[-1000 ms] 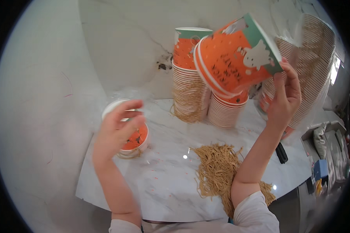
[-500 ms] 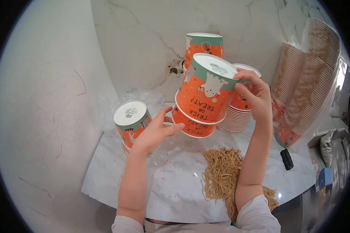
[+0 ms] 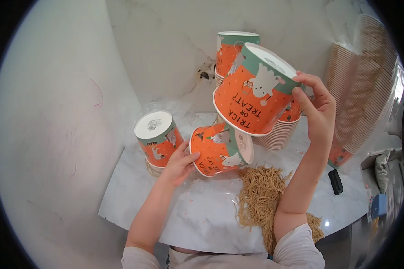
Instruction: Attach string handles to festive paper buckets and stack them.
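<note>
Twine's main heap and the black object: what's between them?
In the head view, the right forearm passes between the main twine heap and the black object, with some tabletop showing to its right.

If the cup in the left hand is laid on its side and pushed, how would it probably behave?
The cup would probably roll in a curve, being round and narrower at its base. It seems light for its size: the left hand holds it by one side, near its wide end. Being smooth-looking, it may slip.
</note>
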Motion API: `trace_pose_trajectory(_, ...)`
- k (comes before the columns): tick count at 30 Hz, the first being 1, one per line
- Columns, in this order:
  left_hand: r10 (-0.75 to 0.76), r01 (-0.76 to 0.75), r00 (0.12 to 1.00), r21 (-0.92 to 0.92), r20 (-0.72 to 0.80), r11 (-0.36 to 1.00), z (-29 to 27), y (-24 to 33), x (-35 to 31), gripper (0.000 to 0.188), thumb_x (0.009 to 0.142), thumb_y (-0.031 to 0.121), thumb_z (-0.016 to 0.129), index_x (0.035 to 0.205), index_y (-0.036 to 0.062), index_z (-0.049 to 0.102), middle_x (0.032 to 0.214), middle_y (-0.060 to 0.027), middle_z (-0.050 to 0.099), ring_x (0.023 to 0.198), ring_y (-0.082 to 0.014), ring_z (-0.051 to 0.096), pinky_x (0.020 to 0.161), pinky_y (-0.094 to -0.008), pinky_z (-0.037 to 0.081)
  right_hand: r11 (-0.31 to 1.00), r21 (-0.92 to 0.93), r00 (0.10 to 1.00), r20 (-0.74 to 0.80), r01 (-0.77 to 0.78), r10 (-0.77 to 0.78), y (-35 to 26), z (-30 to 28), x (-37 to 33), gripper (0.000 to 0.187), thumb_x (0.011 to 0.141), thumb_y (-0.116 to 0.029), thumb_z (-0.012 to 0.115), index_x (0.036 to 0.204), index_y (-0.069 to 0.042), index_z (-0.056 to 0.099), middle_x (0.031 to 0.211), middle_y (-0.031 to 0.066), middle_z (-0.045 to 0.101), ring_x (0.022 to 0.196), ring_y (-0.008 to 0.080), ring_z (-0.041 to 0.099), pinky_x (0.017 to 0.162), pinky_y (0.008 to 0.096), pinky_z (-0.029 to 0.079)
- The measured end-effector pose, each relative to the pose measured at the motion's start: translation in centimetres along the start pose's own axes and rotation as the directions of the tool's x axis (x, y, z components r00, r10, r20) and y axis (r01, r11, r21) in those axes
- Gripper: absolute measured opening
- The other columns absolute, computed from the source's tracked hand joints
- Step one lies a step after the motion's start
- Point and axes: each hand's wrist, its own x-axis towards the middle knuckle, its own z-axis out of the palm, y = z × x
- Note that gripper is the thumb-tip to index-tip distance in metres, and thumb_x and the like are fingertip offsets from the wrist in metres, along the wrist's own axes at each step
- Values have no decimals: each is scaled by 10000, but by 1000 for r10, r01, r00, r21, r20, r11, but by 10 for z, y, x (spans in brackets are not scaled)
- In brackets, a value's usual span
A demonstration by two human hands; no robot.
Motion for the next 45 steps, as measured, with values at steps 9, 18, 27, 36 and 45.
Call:
trace_pose_trajectory(9, -25, 37, 987, 74, -161, 997, -31, -51, -7, 553, 1010, 101, 621, 1488, 33, 351, 1308, -114, 599, 1175, -237, 638, 980, -425, 590, 985, 171, 1000, -15, -24, 27, -5, 11, -2, 189, 923, 0, 722, 1111, 13, 708, 1127, 39, 665, 1028, 96, 603, 851, 254, 522)
trace_pose_trajectory(18, 337, -91, 924, 753, -181, 652, -53, -87, 6, 587, 933, 180, 745, 1428, 7, 479, 1340, -167, 544, 1169, -241, 628, 903, -344, 568, 976, 216, 999, -31, -36, 44, -4, 18, -2, 184, 933, -16, 717, 1114, 13, 701, 1111, 16, 651, 942, 74, 616, 830, 240, 516)
trace_pose_trajectory(27, 486, -376, 862, 825, 144, 422, 28, -45, -30, 496, 915, 133, 758, 1358, 26, 563, 1453, -187, 468, 1312, -253, 546, 1095, -376, 475, 981, 194, 1000, 18, -11, 8, -10, 23, -7, 169, 896, -3, 747, 1059, 9, 705, 1066, 21, 645, 921, 84, 617, 812, 241, 517)
trace_pose_trajectory(36, 449, -482, 876, 258, 178, 837, 129, 10, -51, 417, 981, 65, 678, 1355, -25, 518, 1292, -123, 651, 1187, -206, 643, 1049, -381, 530, 995, 12, 995, 28, 97, -97, -33, 39, -16, 205, 784, -6, 826, 961, 15, 723, 937, 34, 651, 897, 122, 618, 829, 266, 486)
trace_pose_trajectory(45, 422, -430, 900, 75, 106, 899, 134, 43, -58, 346, 1073, 195, 511, 1339, -25, 534, 1216, -143, 686, 1020, -203, 727, 805, -391, 661, 995, -17, 994, 38, 100, -99, -37, 36, -16, 218, 750, -15, 836, 917, -13, 697, 906, 5, 616, 856, 112, 583, 810, 273, 478)
